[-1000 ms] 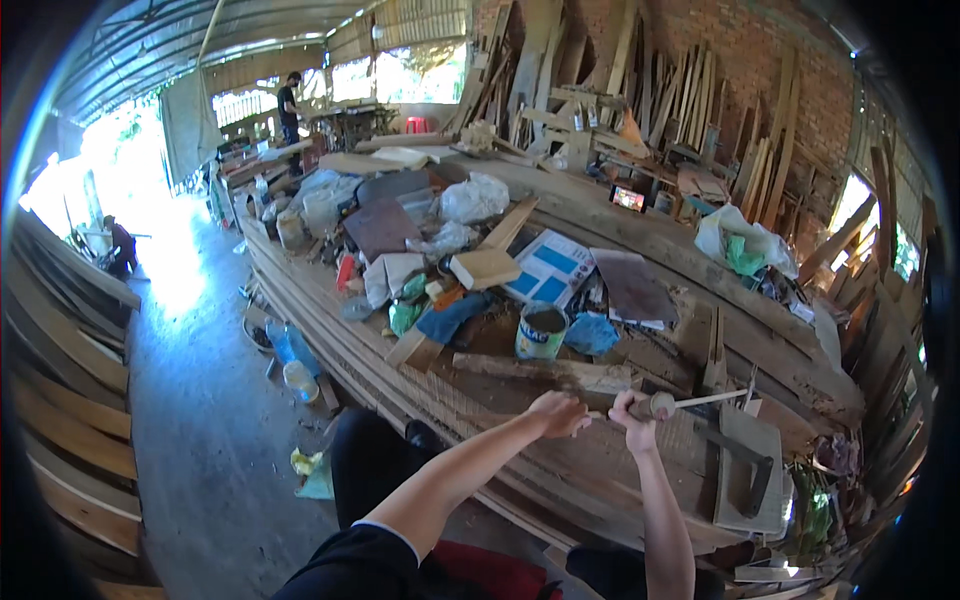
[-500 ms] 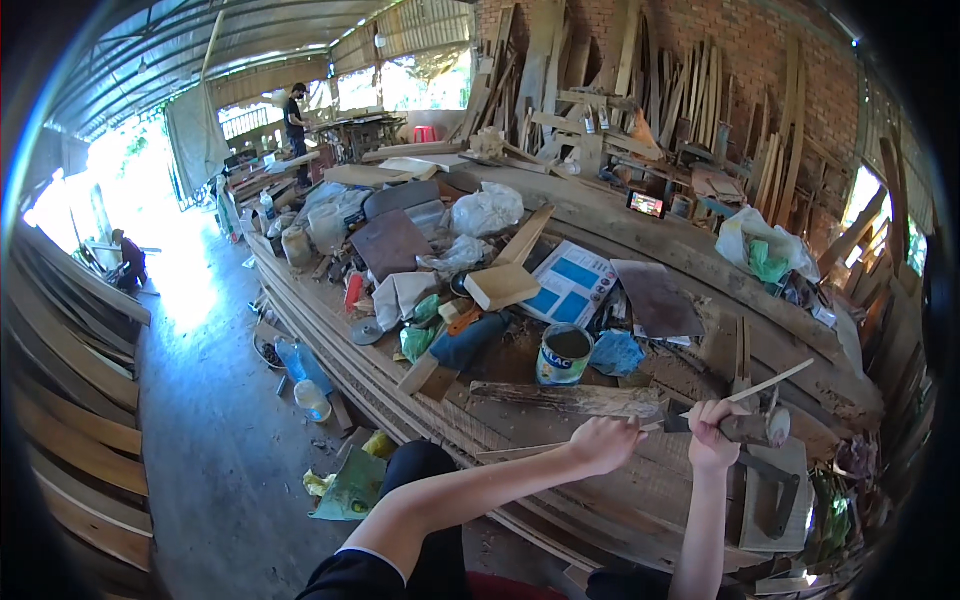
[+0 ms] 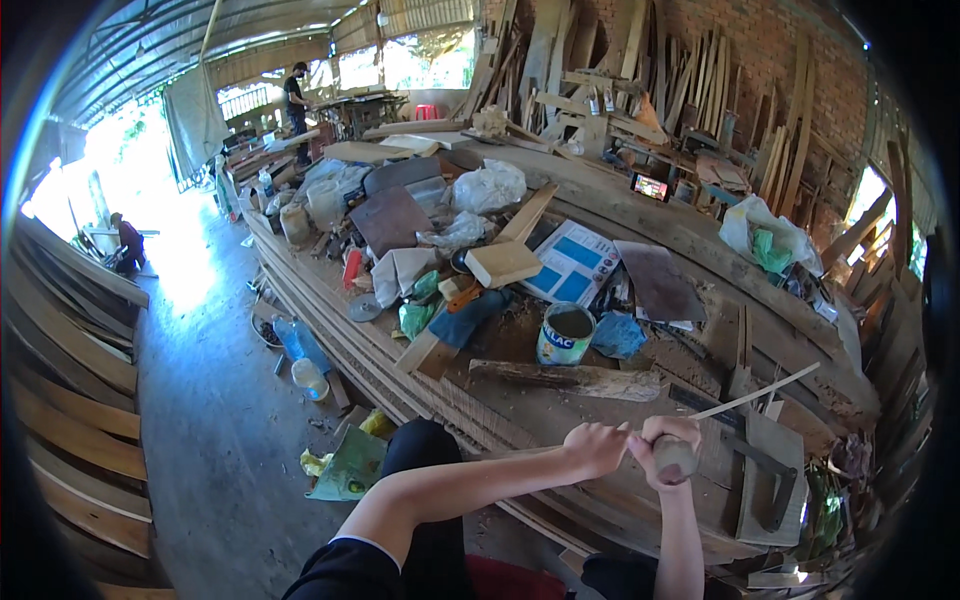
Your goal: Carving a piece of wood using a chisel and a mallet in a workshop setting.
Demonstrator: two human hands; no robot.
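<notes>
Drawn in since a moment ago, your right hand [image 3: 664, 436] now sits just beside your left hand [image 3: 597, 450], and the round wooden piece [image 3: 676, 461] came with it, end turned toward you. Your left forearm [image 3: 450, 487] slants in low; your right forearm [image 3: 680, 535] rises almost upright. Your left fingers are curled closed, what they grip hidden; your right fist wraps the round piece over the plank stack's [image 3: 540, 428] near edge. Beyond that fist, a thin strip [image 3: 762, 389] angles toward the stack's right end; farther off lie a rough timber [image 3: 565, 379] and a can [image 3: 565, 340].
</notes>
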